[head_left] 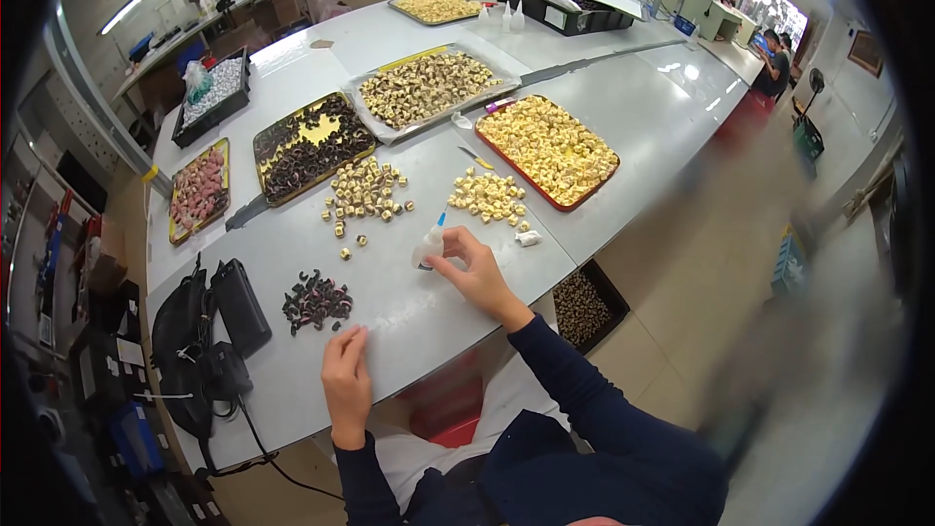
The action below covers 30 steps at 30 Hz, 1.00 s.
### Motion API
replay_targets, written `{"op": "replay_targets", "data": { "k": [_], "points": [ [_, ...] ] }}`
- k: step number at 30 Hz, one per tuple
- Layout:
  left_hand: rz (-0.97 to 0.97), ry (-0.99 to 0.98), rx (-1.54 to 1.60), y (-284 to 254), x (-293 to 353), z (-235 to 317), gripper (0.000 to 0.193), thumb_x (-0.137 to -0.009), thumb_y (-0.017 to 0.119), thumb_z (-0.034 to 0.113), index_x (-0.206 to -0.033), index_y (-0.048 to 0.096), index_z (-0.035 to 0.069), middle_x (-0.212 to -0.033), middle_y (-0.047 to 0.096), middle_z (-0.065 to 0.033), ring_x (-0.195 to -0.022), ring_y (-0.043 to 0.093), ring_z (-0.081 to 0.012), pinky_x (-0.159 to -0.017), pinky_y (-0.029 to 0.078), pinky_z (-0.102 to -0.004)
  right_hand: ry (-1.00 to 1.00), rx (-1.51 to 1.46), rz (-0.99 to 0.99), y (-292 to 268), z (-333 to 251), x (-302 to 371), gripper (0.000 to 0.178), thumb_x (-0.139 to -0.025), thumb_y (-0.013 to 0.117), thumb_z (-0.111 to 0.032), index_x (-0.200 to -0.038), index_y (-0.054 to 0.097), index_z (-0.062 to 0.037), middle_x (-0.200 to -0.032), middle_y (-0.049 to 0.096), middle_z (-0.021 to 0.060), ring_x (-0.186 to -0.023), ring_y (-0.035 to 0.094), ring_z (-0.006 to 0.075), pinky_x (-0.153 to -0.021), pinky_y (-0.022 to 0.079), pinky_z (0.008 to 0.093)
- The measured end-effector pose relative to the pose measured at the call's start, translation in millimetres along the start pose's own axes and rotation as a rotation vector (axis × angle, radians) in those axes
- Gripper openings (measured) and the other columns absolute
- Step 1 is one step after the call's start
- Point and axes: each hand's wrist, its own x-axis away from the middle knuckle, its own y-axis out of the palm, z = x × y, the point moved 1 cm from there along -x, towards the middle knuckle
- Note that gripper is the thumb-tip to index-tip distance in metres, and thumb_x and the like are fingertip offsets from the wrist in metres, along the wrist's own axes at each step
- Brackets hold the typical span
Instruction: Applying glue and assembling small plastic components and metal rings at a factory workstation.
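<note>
While our right hand (477,278) has its fingers clamped on a blue-tipped translucent bottle (428,246) at the centre of the frame, our left hand (347,380) is at lower centre-left near the dark curved pieces (318,302) on the table (409,317); whether its fingers meet, we cannot tell

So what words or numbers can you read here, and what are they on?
None that I can read.
White rectangular sheet on the black plastic crate: too small to tell.
Brown framed panel, far right: too small and blurred.
Whitish plastic bottle with blue tip, right hand: no readable lettering.
</note>
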Motion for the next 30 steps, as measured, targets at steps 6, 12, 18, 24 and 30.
{"op": "replay_targets", "data": {
  "k": [6, 12, 18, 24, 30],
  "points": [
    [-0.182, 0.007, 0.098, 0, -2, 6, 0.021, -0.086, 0.059, -0.004, -0.105, 0.067, -0.001, -0.094, 0.06, -0.014, -0.084, 0.059, -0.0307, -0.075, 0.049, -0.0366, 0.137, -0.193, -0.032, -4, 4, 3, 0.027, -0.09, 0.067, -0.01, -0.113, 0.054, -0.0009, -0.102, 0.066, 0.0075, -0.097, 0.063, 0.014, -0.088, 0.048, 0.0288],
    [-0.152, 0.104, -0.066, 1, -4, 5, 0.023, -0.083, 0.061, -0.004, -0.105, 0.068, 0.001, -0.092, 0.059, -0.013, -0.088, 0.054, -0.0294, -0.075, 0.045, -0.0376, 0.167, -0.172, -0.031, -5, 2, 4, 0.03, -0.09, 0.067, -0.009, -0.115, 0.052, -0.0006, -0.102, 0.065, 0.008, -0.095, 0.062, 0.0134, -0.087, 0.047, 0.0282],
    [-0.128, 0.075, -0.089, 0, -1, 7, 0.023, -0.083, 0.063, -0.001, -0.105, 0.068, 0.001, -0.095, 0.061, -0.0114, -0.087, 0.055, -0.029, -0.074, 0.046, -0.0371, 0.208, -0.392, -0.053, -10, 0, 7, 0.03, -0.096, 0.059, -0.017, -0.119, 0.049, 0.0, -0.103, 0.064, 0.0088, -0.093, 0.063, 0.0155, -0.087, 0.048, 0.029],
    [-0.103, 0.002, 0.019, -4, 2, -7, 0.023, -0.076, 0.07, -0.004, -0.099, 0.069, 0.002, -0.091, 0.064, -0.0098, -0.081, 0.057, -0.0273, -0.065, 0.048, -0.0346, 0.357, -0.476, -0.098, -1, 3, 5, 0.03, -0.099, 0.055, -0.022, -0.118, 0.051, 0.0002, -0.105, 0.064, 0.0123, -0.088, 0.064, 0.0192, -0.083, 0.051, 0.0328],
    [-0.067, 0.016, 0.011, -1, -8, 0, 0.018, -0.075, 0.074, 0.003, -0.092, 0.07, 0.004, -0.082, 0.061, -0.0083, -0.078, 0.055, -0.0269, -0.07, 0.046, -0.0365, 0.361, -0.48, -0.078, -5, -5, 23, 0.026, -0.094, 0.06, -0.018, -0.113, 0.056, -0.0003, -0.107, 0.063, 0.013, -0.091, 0.059, 0.0164, -0.08, 0.048, 0.0294]
  ]
}}
